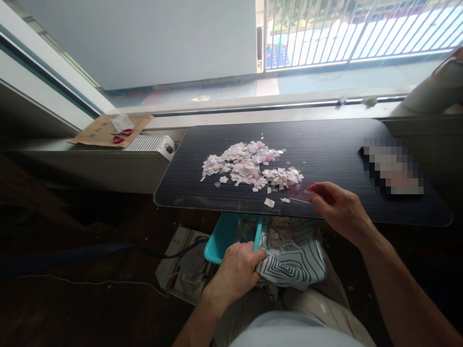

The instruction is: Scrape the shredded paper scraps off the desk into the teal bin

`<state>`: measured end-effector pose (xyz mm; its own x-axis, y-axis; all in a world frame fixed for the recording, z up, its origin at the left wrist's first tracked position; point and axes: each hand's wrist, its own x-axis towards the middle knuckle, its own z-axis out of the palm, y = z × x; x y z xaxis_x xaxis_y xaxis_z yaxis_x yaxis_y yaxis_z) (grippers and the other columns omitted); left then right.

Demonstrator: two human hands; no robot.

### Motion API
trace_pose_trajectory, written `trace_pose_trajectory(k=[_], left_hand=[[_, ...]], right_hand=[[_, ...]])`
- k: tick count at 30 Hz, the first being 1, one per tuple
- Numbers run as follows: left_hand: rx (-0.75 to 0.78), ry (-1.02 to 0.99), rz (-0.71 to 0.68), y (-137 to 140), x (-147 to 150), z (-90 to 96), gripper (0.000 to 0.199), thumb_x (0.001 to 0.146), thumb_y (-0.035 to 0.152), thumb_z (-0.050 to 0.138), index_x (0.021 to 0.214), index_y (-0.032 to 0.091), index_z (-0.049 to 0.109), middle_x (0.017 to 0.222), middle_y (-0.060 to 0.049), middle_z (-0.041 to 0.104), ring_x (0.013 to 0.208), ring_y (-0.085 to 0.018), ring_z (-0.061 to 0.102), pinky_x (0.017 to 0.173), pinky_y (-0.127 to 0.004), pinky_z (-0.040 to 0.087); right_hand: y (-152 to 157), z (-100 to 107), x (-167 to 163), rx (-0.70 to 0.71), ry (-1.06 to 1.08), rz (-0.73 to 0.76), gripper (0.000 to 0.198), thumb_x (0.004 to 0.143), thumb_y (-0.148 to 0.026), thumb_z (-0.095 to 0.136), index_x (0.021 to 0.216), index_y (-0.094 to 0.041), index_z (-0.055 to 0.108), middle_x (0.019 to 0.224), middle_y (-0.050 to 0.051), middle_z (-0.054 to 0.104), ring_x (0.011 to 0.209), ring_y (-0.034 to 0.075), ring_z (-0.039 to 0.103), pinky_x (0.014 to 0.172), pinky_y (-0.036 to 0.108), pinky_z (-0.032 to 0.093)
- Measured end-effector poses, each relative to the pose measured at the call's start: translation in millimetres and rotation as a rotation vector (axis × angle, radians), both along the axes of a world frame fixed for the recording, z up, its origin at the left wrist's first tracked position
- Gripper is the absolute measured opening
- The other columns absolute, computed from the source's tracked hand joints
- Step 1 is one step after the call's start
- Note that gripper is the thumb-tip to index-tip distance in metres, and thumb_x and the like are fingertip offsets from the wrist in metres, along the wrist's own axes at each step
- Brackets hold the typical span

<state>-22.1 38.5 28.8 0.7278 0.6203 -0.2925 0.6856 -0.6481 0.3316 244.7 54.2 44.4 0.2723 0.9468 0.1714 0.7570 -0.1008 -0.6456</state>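
A pile of small torn paper scraps lies on the dark tabletop. My right hand pinches a clear pinkish protractor, whose far end touches the pile's near right side. Below the table's front edge, my left hand is closed around the rim of a turquoise bin and the edge of a white cloth bag with black lines. More scraps are inside the bag, which rests at my lap. What lies deep in the bin is unclear.
A blurred-out object, perhaps a phone, lies at the table's right. Red-handled scissors sit on a brown envelope by the window. A box of items and a white cable are on the floor.
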Motion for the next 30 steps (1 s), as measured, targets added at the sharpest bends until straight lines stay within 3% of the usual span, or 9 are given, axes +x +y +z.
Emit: trace_pose_trajectory(k=[6,13,20,30], left_hand=[[0.004,-0.016,0.012,-1.0,-0.5,0.4,0.010,0.084,0.020,0.055,0.088,0.023,0.063,0.080,-0.002,0.058,0.074,-0.020,0.055,0.066,-0.029,0.039],[0.041,-0.050,0.033,-3.6,-3.0,-4.7,0.013,0.080,0.016,0.056,0.087,0.023,0.063,0.079,-0.003,0.058,0.074,-0.021,0.055,0.065,-0.029,0.037],[0.080,-0.130,0.131,-12.7,-12.3,-15.7,0.021,0.076,0.010,0.055,0.088,0.023,0.065,0.076,-0.003,0.057,0.073,-0.020,0.054,0.065,-0.029,0.036],[0.095,-0.173,0.193,-15.1,-18.4,-20.4,0.024,0.073,0.008,0.057,0.087,0.025,0.067,0.073,-0.002,0.056,0.070,-0.020,0.053,0.063,-0.028,0.034]], right_hand=[[0.9,-1.4,-11.4,-0.069,0.037,0.065,0.018,0.080,-0.030,0.056,0.090,-0.021,0.067,0.077,0.002,0.070,0.064,0.016,0.063,0.062,0.027,0.048],[9.9,-4.1,-37.6,-0.044,0.152,0.203,0.020,0.084,-0.031,0.053,0.094,-0.021,0.065,0.078,0.002,0.070,0.063,0.014,0.061,0.061,0.025,0.047],[2.7,-7.5,-13.3,-0.018,0.047,0.059,0.020,0.081,-0.032,0.056,0.094,-0.021,0.067,0.080,0.002,0.071,0.064,0.015,0.062,0.062,0.026,0.048],[-17.6,-3.5,-2.8,-0.035,0.037,0.149,0.017,0.082,-0.033,0.057,0.089,-0.021,0.067,0.076,0.000,0.070,0.062,0.013,0.063,0.060,0.023,0.049]])
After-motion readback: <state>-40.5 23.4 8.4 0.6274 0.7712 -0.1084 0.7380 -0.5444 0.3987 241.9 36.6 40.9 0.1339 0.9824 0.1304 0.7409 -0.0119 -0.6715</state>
